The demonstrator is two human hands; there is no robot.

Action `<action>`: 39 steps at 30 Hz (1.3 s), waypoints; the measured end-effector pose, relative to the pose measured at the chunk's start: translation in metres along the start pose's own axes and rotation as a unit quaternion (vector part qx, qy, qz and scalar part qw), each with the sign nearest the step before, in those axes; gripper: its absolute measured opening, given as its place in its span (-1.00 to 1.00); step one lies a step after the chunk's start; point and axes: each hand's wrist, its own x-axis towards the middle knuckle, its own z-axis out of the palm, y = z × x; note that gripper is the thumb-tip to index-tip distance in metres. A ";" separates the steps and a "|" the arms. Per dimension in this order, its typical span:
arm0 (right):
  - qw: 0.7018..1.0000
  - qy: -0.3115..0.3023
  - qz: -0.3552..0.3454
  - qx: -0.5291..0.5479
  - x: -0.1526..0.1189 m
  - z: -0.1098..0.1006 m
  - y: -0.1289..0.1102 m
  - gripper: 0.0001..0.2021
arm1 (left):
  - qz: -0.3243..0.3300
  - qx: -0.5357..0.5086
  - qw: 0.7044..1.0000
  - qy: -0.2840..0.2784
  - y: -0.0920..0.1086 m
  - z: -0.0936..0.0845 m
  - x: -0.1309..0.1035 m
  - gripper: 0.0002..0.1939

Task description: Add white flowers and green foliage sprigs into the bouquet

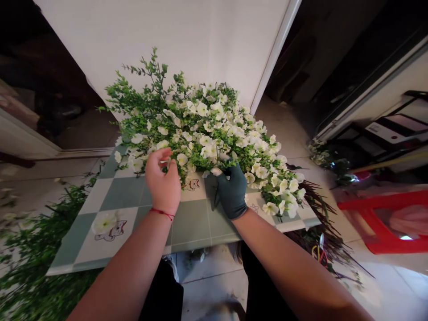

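Note:
A dense heap of artificial white flowers (pixel 217 111) with small green leaves covers the back of the table (pixel 190 223), which has a green and white checked cover. My right hand (pixel 232 189) wears a dark glove, with the thumb and a fingertip bare. Its fingers are closed on a thin green flower stem (pixel 216 191) at the heap's front edge. Bare, with a red string at the wrist, my left hand (pixel 163 180) hovers at the front left of the flowers. Its fingers curl, with a gap to the thumb, and nothing shows between them.
A single white flower head (pixel 106 222) lies at the table's left. Leafy green stems (pixel 43 249) pile on the floor there. To the right are dark stems (pixel 321 209), scissors (pixel 321 252) and a red plastic stool (pixel 384 218). A white panel (pixel 187 40) rises behind the flowers.

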 end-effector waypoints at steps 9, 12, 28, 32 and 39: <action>0.999 0.038 -0.015 -0.002 -0.004 0.003 0.015 -0.66 | 0.057 0.246 0.959 -0.128 -0.004 -0.003 0.012 -0.80; 0.999 0.040 -0.018 0.000 -0.003 0.004 0.015 -0.66 | 0.052 0.246 0.962 -0.108 -0.009 -0.004 0.015 -0.81; 0.999 -0.038 0.021 0.008 0.007 0.003 -0.001 -0.64 | 0.046 -0.030 0.997 0.049 0.007 -0.008 0.012 -0.86; 0.999 -0.038 0.024 0.008 0.010 0.005 0.004 -0.61 | 0.015 -0.207 0.970 0.129 0.002 -0.003 0.018 -0.76; 0.999 -0.043 0.021 -0.001 0.010 0.004 0.002 -0.63 | -0.082 -0.321 0.943 0.037 0.013 0.000 0.011 -0.73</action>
